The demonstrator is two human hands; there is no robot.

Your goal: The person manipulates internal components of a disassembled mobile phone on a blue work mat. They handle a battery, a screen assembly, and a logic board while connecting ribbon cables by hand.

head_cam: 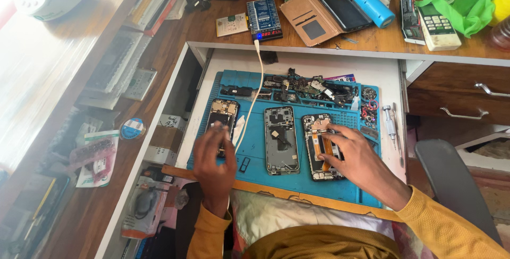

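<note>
Three opened phones lie side by side on a blue work mat [366,192] set on a pulled-out white shelf [390,86].

Right phone [319,147]: back off, orange ribbon cable exposed. Right hand [356,158] rests on it, fingers spread and pressing flat on the board; nothing gripped.

Left phone [222,118]: open, dark circuit board showing. Left hand [214,158] sits over its lower end, fingertips drawn together near the board. A small pale item may be pinched there, but it is too small to tell.

Middle phone [280,139]: grey inner frame, untouched, between the two hands.

A white cable [257,97] runs from a small meter with a red display [264,19] down across the mat between the left and middle phones. Loose parts [308,86] fill the mat's top trays. A screwdriver [390,123] lies on the shelf just right of the mat. On the wooden desk above: a brown wallet case [308,17] and a blue bottle [373,5].
</note>
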